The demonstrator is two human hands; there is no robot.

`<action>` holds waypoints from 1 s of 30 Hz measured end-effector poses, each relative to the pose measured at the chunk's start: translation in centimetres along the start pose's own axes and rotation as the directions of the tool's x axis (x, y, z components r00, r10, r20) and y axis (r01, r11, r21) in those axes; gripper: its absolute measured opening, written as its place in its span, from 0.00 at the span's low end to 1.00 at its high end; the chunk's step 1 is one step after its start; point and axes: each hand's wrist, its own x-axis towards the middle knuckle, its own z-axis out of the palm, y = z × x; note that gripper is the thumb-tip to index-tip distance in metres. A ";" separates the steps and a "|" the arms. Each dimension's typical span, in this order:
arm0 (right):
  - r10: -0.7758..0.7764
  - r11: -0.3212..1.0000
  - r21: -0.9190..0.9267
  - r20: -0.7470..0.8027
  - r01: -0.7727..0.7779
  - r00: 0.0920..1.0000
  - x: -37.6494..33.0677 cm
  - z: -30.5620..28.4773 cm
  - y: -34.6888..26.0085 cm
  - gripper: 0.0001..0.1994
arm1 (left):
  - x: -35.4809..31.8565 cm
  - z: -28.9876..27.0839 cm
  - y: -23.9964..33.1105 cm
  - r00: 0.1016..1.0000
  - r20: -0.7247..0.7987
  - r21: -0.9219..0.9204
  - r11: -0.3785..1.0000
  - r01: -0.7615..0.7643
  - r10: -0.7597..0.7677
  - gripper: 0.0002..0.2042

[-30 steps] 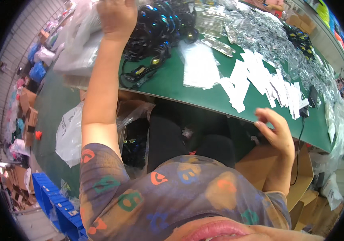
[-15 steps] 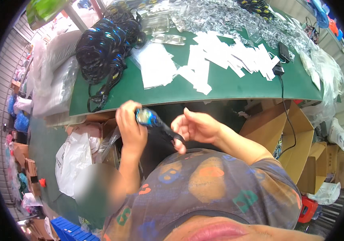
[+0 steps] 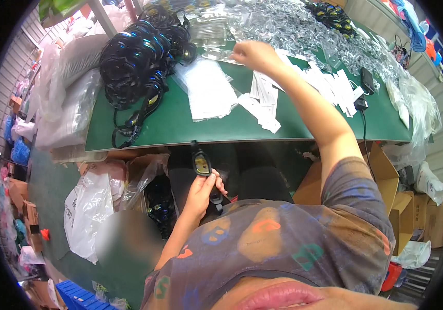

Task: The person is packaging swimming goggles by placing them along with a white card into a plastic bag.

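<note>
A pair of black swimming goggles (image 3: 202, 164) with a yellowish mirrored lens is in my left hand (image 3: 201, 192), in front of my body below the table's edge. Its strap end sticks up toward the table, and the other part hangs under my closed fingers. My right arm is stretched out over the table. There my right hand (image 3: 255, 55) is closed, its fingertips at the right end of a clear plastic tray (image 3: 216, 54). The fingertips are partly hidden by the hand.
On the green table (image 3: 180, 126) lie a heap of black goggles (image 3: 128, 64), white sheets (image 3: 208, 95), white paper strips (image 3: 265, 101) and a pile of clear plastic pieces (image 3: 283, 28). A black adapter (image 3: 367, 80) has a hanging cable. Cardboard boxes (image 3: 407, 214) stand at the right.
My right hand has left the goggles and gone up and across the table to the clear plastic tray. My left hand has lowered and moved right, turning the goggles upright.
</note>
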 end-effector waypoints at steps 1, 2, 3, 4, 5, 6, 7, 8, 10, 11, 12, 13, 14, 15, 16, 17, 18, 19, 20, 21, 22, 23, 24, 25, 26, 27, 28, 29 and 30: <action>0.006 0.992 -0.125 -0.020 -0.009 1.000 2.1 0.4 0.9 0.19 | 0.1 -0.2 0.2 1.000 -0.012 -0.049 0.999 -0.010 0.010 0.09; -0.010 0.976 -0.216 0.029 0.016 1.000 3.2 1.1 1.6 0.19 | 0.4 -0.4 0.4 1.000 -0.022 -0.096 0.995 -0.023 0.021 0.09; -0.018 0.951 -0.308 0.070 0.039 0.997 4.3 1.5 2.7 0.20 | 0.6 -0.4 0.9 0.999 -0.032 -0.073 0.997 -0.039 0.036 0.10; -0.043 0.944 -0.316 0.157 0.091 0.987 4.8 2.2 3.6 0.18 | 0.4 -0.3 1.5 0.999 -0.048 -0.086 0.996 -0.030 0.026 0.10; -0.090 0.930 -0.338 0.169 0.143 0.981 5.4 2.5 4.7 0.17 | 0.3 -0.3 2.0 0.998 -0.062 -0.099 0.995 -0.021 0.015 0.10; -0.149 0.913 -0.351 0.188 0.208 0.971 5.9 2.7 4.4 0.16 | -0.1 -0.6 2.1 0.997 -0.072 -0.103 0.994 -0.033 0.026 0.10; -0.171 0.898 -0.371 0.200 0.236 0.965 6.0 2.7 4.3 0.12 | -0.2 -1.0 2.1 0.995 -0.091 -0.101 0.994 -0.046 0.037 0.10; -0.173 0.898 -0.368 0.204 0.239 0.964 6.1 2.8 4.3 0.12 | -0.2 -1.3 2.0 0.993 -0.109 -0.099 0.993 -0.058 0.047 0.10; -0.179 0.904 -0.356 0.187 0.237 0.966 5.5 2.3 2.9 0.10 | -0.2 -1.7 1.9 0.993 -0.107 -0.091 0.994 -0.065 0.055 0.10; -0.164 0.910 -0.350 0.190 0.223 0.968 4.9 2.3 2.1 0.09 | -0.4 -1.9 1.8 0.992 -0.117 -0.083 0.995 -0.058 0.048 0.11; -0.159 0.910 -0.353 0.190 0.218 0.969 4.7 2.2 2.3 0.09 | -0.5 -1.7 1.7 0.992 -0.119 -0.074 0.996 -0.048 0.039 0.11; -0.159 0.896 -0.377 0.222 0.235 0.962 4.5 2.0 2.4 0.09 | -0.5 -1.5 1.8 0.993 -0.109 -0.048 0.998 -0.045 0.039 0.11; -0.158 0.881 -0.399 0.255 0.253 0.954 4.3 1.7 2.6 0.09 | -0.4 -1.2 2.0 0.994 -0.100 -0.023 0.999 -0.042 0.040 0.11; -0.162 0.866 -0.413 0.304 0.283 0.939 4.0 1.3 2.5 0.09 | -0.5 -1.2 2.0 0.996 -0.074 -0.010 0.999 -0.047 0.046 0.15; -0.163 0.864 -0.415 0.304 0.285 0.939 3.6 1.0 2.4 0.09 | -0.6 -1.1 2.0 0.996 -0.073 -0.012 0.999 -0.050 0.049 0.15; -0.175 0.865 -0.426 0.236 0.264 0.956 2.9 0.7 2.2 0.09 | -0.8 -0.9 2.0 0.997 -0.065 0.000 0.999 -0.044 0.044 0.16; -0.187 0.867 -0.436 0.167 0.243 0.968 2.3 0.3 2.0 0.09 | -0.9 -0.8 1.9 0.998 -0.056 0.012 0.999 -0.038 0.038 0.19; -0.188 0.865 -0.439 0.167 0.244 0.968 1.8 -0.2 1.8 0.09 | -1.1 -0.7 1.7 0.998 -0.056 0.028 0.999 -0.034 0.035 0.21; -0.144 0.865 -0.458 0.163 0.204 0.976 1.4 -0.8 1.7 0.09 | -1.0 -0.8 1.5 0.998 -0.054 0.021 0.999 -0.033 0.034 0.21; -0.102 0.865 -0.472 0.161 0.168 0.982 0.6 -1.4 1.2 0.09 | -1.1 -0.8 1.2 0.998 -0.058 0.014 0.999 -0.030 0.030 0.21; -0.129 0.890 -0.422 0.133 0.174 0.983 0.0 -2.2 0.8 0.09 | -1.2 -0.7 1.2 0.998 -0.047 0.022 0.999 -0.032 0.033 0.22; -0.132 0.890 -0.419 0.137 0.179 0.982 -0.9 -2.5 0.2 0.09 | -1.6 -0.5 1.0 0.998 -0.051 0.019 0.999 -0.031 0.032 0.22; -0.130 0.910 -0.382 0.106 0.161 0.986 -1.7 -2.9 -0.2 0.11 | -1.7 -0.3 0.9 0.998 -0.053 0.010 1.000 -0.024 0.024 0.22; -0.127 0.928 -0.343 0.074 0.145 0.989 -2.3 -3.2 -0.4 0.14 | -1.8 -0.1 0.8 0.998 -0.055 0.002 1.000 -0.017 0.017 0.22; -0.124 0.934 -0.332 0.049 0.134 0.991 -2.5 -3.0 -0.5 0.17 | -2.0 0.1 0.7 0.998 -0.054 0.006 1.000 -0.018 0.019 0.22; -0.161 0.934 -0.322 0.004 0.154 0.987 -2.6 -2.4 0.3 0.16 | -2.0 0.4 0.7 0.999 -0.044 0.013 1.000 -0.011 0.011 0.21; -0.200 0.934 -0.310 -0.040 0.178 0.979 -2.7 -1.7 0.7 0.15 | -2.0 0.5 0.6 0.999 -0.038 0.019 1.000 -0.003 0.004 0.21; -0.193 0.925 -0.338 -0.017 0.176 0.981 -2.6 -1.2 1.2 0.14 | -2.1 0.7 0.5 1.000 -0.026 0.012 1.000 0.001 -0.001 0.21; -0.198 0.924 -0.338 -0.019 0.180 0.980 -2.5 -0.4 1.7 0.14 | -2.2 0.9 0.5 1.000 -0.019 0.004 1.000 0.001 -0.001 0.21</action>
